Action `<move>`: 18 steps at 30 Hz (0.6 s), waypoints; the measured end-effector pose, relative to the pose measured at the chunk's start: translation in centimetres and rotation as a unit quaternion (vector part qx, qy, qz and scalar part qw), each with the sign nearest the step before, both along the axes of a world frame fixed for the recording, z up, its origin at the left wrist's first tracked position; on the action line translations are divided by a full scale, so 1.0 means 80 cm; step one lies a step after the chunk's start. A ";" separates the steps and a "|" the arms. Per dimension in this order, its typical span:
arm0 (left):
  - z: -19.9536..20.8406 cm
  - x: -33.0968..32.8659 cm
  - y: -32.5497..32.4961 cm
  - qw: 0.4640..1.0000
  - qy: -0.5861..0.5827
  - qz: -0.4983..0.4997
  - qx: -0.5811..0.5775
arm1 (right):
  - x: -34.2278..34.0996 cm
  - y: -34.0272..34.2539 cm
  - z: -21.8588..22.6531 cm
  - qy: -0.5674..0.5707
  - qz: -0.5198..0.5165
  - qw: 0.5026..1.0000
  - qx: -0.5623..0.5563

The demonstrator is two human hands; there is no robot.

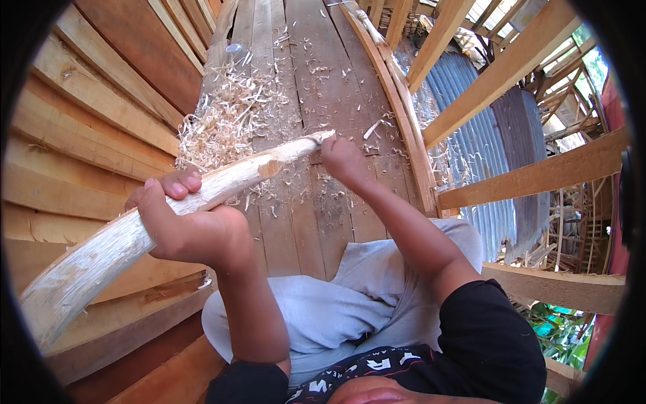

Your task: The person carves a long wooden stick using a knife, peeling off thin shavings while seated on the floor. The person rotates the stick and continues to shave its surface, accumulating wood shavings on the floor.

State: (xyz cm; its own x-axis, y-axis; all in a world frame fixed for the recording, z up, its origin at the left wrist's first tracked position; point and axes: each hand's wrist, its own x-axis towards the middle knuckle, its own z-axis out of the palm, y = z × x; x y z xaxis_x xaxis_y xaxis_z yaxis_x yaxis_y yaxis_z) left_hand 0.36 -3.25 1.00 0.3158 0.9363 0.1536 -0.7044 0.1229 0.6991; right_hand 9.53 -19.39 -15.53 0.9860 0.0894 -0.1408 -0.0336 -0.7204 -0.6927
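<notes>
A long, pale, peeled branch (225, 182) slants across in front of me, thick at the lower left and narrow at its far right tip. A round knot scar marks its side near the thin end. My left hand (192, 225) is wrapped round the thicker half, with the thumb and fingers over the top. At the narrow tip, my right hand (343, 160) is closed in a fist against the wood. A small dark sliver shows beside that fist, but what the fingers hold is mostly hidden.
Curled wood shavings (232, 121) lie heaped on the plank floor (330, 222). A plank wall (87, 128) rises on the left. A wooden railing (531, 172) runs along the right, with corrugated metal sheets (461, 128) beyond it. My crossed legs (316, 306) are below.
</notes>
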 end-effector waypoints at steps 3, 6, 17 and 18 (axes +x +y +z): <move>0.003 0.006 0.000 1.000 -0.006 -0.001 0.002 | 0.000 0.001 -0.018 0.020 -0.022 0.998 -0.046; 0.000 -0.003 0.000 1.000 0.010 0.012 -0.004 | -0.011 0.013 -0.002 0.032 -0.013 0.999 -0.019; -0.005 -0.003 0.003 0.999 0.023 -0.018 0.014 | 0.007 -0.009 -0.026 0.011 -0.041 0.997 -0.066; -0.005 -0.001 0.008 1.000 0.013 -0.015 0.020 | -0.008 0.014 -0.001 0.008 -0.009 0.998 -0.069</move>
